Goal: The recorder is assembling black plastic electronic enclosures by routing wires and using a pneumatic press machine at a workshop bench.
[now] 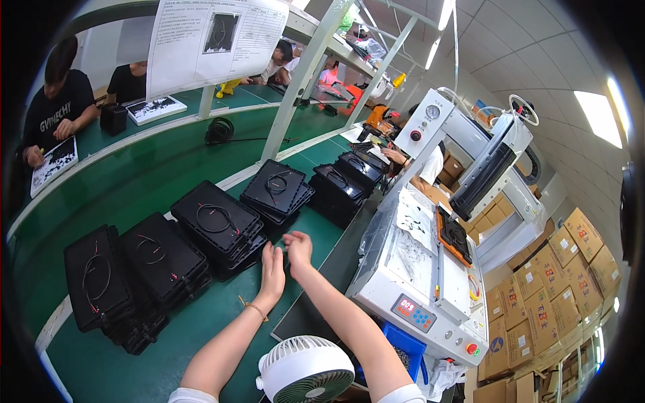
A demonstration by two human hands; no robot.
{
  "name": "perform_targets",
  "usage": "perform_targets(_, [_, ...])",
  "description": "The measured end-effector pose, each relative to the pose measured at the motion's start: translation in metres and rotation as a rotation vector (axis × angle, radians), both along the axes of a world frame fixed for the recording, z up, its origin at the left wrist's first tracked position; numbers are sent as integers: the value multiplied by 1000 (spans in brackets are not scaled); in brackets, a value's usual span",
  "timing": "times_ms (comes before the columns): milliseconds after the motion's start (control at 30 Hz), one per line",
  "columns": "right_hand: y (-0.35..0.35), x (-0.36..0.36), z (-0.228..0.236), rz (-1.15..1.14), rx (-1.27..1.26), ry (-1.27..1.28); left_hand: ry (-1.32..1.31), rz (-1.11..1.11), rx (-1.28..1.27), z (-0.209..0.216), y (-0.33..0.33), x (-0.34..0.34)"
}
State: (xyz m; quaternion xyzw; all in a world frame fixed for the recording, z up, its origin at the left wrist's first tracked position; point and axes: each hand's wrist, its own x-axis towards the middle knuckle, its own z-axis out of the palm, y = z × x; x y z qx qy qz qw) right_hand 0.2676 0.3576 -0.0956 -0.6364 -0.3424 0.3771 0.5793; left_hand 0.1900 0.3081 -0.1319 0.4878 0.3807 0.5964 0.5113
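Note:
My left hand (272, 273) is beside the right edge of a stack of black plastic panels (218, 218). Its fingers are stretched out and point away from me; whether they touch the stack I cannot tell. Just right of it is my right hand (298, 251), fingers apart and loosely bent toward the left one. I see nothing in either hand. Thin dark cables with red ends lie coiled on the top panels. Two more stacks, one nearer (161, 252) and one at the far left (94, 275), stand on the green bench (195, 349), with another stack (275, 188) beyond.
A white fan (306, 369) is between my forearms. At the right stands a white bench machine (410, 269) with a panel in an orange frame (455, 235). A blue bin (403, 346) sits below it. Metal posts and a hanging sheet (215, 47) rise in front; people work beyond.

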Motion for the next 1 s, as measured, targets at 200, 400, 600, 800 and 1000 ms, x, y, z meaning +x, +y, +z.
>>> perform_targets(200, [62,54,-13,-141,-10,-361,19,0,-8,9,-4,-4])
perform_targets(400, [108,95,-25,87,-62,-397,-58,-61,-20,31,-16,-2])
perform_targets(600, [93,49,-19,-29,-114,-660,-136,-56,-70,-14,18,-7])
perform_targets(800, [57,46,-14,-236,-9,-750,-516,-263,-228,5,17,2])
perform_targets(1000, [19,16,-4,-389,-159,-718,-516,-290,-223,16,17,-5])
